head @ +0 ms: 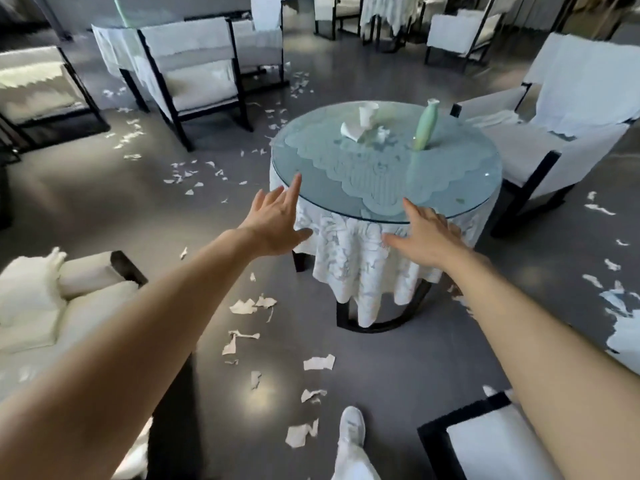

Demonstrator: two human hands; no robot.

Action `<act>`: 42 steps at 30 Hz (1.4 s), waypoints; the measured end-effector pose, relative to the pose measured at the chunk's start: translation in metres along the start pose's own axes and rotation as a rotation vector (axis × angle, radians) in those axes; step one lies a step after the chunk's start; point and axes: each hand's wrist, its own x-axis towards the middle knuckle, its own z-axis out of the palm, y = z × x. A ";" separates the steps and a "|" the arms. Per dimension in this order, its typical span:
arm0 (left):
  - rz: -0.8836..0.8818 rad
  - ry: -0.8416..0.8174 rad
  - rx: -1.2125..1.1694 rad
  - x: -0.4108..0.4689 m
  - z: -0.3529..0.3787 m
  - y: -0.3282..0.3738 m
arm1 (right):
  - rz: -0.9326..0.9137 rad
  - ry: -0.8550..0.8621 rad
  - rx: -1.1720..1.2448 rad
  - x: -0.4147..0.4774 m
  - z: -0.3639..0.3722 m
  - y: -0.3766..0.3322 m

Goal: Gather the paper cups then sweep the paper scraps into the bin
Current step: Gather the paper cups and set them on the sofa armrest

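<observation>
Three white paper cups stand or lie on the far side of a round glass-topped table: one upright cup, one tipped on its side, and a small crumpled one. White paper scraps litter the grey floor in front of and around the table. My left hand is stretched forward with fingers spread, just short of the table's near left edge. My right hand reaches out open in front of the near edge, over the lace cloth. Both hands hold nothing. No bin is in view.
A pale green vase stands on the table right of the cups. White-covered armchairs ring the table: one behind left, one at right, one at near left, one at bottom right. My white shoe is on the floor.
</observation>
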 end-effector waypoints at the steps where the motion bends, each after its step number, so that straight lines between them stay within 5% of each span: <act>1: -0.003 0.006 -0.024 0.031 -0.003 0.000 | -0.007 -0.006 -0.012 0.030 -0.008 0.002; 14: 0.138 -0.155 0.040 0.358 0.025 -0.041 | 0.029 -0.060 0.058 0.324 -0.047 0.012; 25: 0.438 -0.353 0.097 0.640 0.067 -0.087 | 0.331 -0.104 0.089 0.564 -0.013 0.003; 29: 0.526 -0.486 0.033 0.686 0.097 -0.088 | 0.439 -0.158 0.134 0.610 -0.001 0.012; 33: 0.640 -0.521 -0.043 0.706 0.130 -0.087 | 0.511 0.052 0.327 0.641 0.013 0.029; 42: 0.630 -0.345 -0.284 0.707 0.153 -0.119 | 0.481 0.195 0.386 0.668 0.039 0.036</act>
